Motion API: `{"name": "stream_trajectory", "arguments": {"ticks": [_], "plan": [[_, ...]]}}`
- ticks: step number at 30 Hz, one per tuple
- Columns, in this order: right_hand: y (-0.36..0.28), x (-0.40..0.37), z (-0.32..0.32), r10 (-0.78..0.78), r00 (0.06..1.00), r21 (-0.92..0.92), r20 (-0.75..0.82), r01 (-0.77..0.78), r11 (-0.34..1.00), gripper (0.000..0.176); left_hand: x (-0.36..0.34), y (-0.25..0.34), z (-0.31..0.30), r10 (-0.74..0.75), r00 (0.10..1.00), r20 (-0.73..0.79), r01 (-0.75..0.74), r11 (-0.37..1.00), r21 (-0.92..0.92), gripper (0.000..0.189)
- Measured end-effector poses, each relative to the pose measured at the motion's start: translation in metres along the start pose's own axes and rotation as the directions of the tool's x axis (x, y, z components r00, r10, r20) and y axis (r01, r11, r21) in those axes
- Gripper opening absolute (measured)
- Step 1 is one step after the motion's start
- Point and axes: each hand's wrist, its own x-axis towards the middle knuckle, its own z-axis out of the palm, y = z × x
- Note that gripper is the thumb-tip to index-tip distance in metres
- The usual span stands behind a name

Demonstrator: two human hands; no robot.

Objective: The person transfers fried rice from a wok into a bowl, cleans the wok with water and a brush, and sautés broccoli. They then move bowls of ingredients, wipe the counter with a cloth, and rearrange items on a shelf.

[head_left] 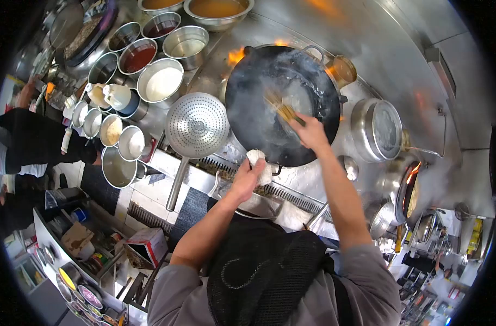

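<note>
A large black wok [253, 127] sits over the burner, steaming, with water swirling inside it. My right hand [311, 132] is closed round the green-ended handle of a bamboo wok brush [282, 108], whose bristles point into the wok. Steam partly blurs the bristle tips. At the wok's near edge, my left hand [246, 180] is closed on a folded white cloth [264, 169], which lies against the rim beside the small near handle.
Orange flames [236, 56] show behind the wok. A perforated ladle strainer [197, 125] lies to its left, near seasoning bowls [161, 80]. On the right stands a metal pot [374, 130]; lower right, another flame [413, 173] burns. A person in black [41, 138] stands at far left.
</note>
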Motion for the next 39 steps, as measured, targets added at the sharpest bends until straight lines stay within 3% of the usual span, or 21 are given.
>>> {"name": "stream_trajectory", "arguments": {"ticks": [1, 6, 10, 12, 14, 16, 17, 18, 19, 21, 22, 24, 27, 28, 30, 31, 32, 34, 36, 39], "plan": [[-0.021, -0.006, 0.008, 0.085, 0.996, 0.092, -0.001, -0.085, 0.992, 0.054, 0.000, 0.001, 0.000, -0.002, 1.000, 0.002, 0.002, 1.000, 0.007, 0.043], [0.000, -0.049, 0.024, 0.106, 0.993, 0.130, 0.054, -0.112, 0.985, 0.056, -0.003, 0.007, 0.004, -0.088, 0.996, -0.011, 0.087, 0.995, -0.046, 0.035], [0.058, -0.086, -0.034, -0.110, 0.978, -0.153, 0.180, 0.138, 0.978, 0.052, -0.002, 0.004, 0.000, -0.093, 0.996, -0.005, 0.093, 0.995, -0.027, 0.034], [0.079, -0.077, -0.076, -0.067, 0.986, -0.417, 0.151, 0.125, 0.900, 0.052, 0.001, 0.000, -0.002, -0.070, 0.997, -0.010, 0.069, 0.996, -0.052, 0.033], [0.087, -0.041, -0.094, -0.034, 0.999, -0.476, 0.039, 0.048, 0.878, 0.050, -0.002, 0.005, 0.001, -0.075, 0.997, -0.011, 0.074, 0.995, -0.064, 0.033], [0.109, 0.016, -0.071, -0.316, 0.935, -0.454, -0.163, 0.213, 0.865, 0.051, -0.004, 0.006, 0.001, -0.088, 0.996, -0.019, 0.087, 0.994, -0.068, 0.032], [0.081, 0.027, -0.064, -0.131, 0.980, -0.253, -0.152, 0.089, 0.963, 0.051, -0.004, 0.006, 0.001, -0.080, 0.997, -0.006, 0.079, 0.994, -0.074, 0.032], [0.042, 0.032, -0.046, 0.053, 0.993, -0.046, -0.102, -0.058, 0.997, 0.052, -0.004, 0.006, 0.000, -0.071, 0.997, 0.009, 0.071, 0.994, -0.078, 0.032], [0.033, 0.042, -0.019, 0.135, 0.985, 0.177, -0.107, -0.115, 0.977, 0.055, -0.004, 0.006, 0.000, -0.072, 0.997, 0.006, 0.072, 0.995, -0.071, 0.032], [0.018, 0.049, 0.031, -0.013, 0.991, 0.270, -0.130, 0.048, 0.962, 0.059, -0.001, 0.005, -0.001, -0.055, 0.998, -0.004, 0.054, 0.997, -0.056, 0.031], [-0.009, 0.031, 0.042, 0.064, 0.995, 0.382, -0.076, -0.031, 0.924, 0.060, 0.001, 0.002, -0.003, -0.048, 0.999, -0.003, 0.048, 0.998, -0.048, 0.031], [-0.027, 0.010, 0.064, 0.066, 0.998, 0.505, 0.020, -0.067, 0.860, 0.060, 0.005, -0.005, -0.006, 0.011, 1.000, -0.007, -0.011, 0.998, -0.054, 0.030], [-0.036, -0.038, 0.051, 0.032, 0.977, 0.385, 0.213, -0.114, 0.916, 0.060, 0.004, -0.006, -0.006, 0.050, 0.999, -0.003, -0.050, 0.998, -0.035, 0.031], [-0.030, -0.051, 0.043, 0.037, 0.978, 0.391, 0.206, -0.117, 0.913, 0.060, -0.001, -0.001, 0.002, 0.045, 0.999, 0.004, -0.045, 0.999, -0.028, 0.031], [-0.007, -0.075, 0.016, -0.095, 0.943, 0.147, 0.318, 0.050, 0.988, 0.060, -0.012, 0.007, 0.017, -0.017, 0.983, -0.183, 0.013, 1.000, -0.022, 0.034], [0.000, -0.090, -0.004, -0.067, 0.940, 0.068, 0.336, 0.047, 0.997, 0.059, -0.015, 0.008, 0.019, -0.025, 0.984, -0.174, 0.023, 1.000, -0.016, 0.034], [0.048, -0.092, -0.005, -0.355, 0.914, -0.097, 0.196, 0.378, 0.921, 0.056, -0.018, 0.008, 0.020, 0.007, 0.989, -0.149, -0.004, 1.000, 0.021, 0.035], [0.050, -0.112, -0.062, -0.050, 0.952, -0.412, 0.301, 0.177, 0.894, 0.049, -0.017, 0.002, 0.012, 0.034, 0.992, -0.123, -0.027, 0.998, 0.058, 0.036], [0.047, -0.102, -0.098, 0.082, 0.988, -0.631, 0.134, 0.021, 0.775, 0.050, -0.006, -0.009, -0.003, 0.065, 0.993, -0.097, -0.046, 0.982, 0.185, 0.042], [0.083, -0.007, -0.088, -0.066, 0.986, -0.630, -0.154, -0.047, 0.775, 0.046, -0.018, 0.012, 0.021, -0.036, 0.979, -0.199, 0.047, 0.998, 0.049, 0.040]]}}
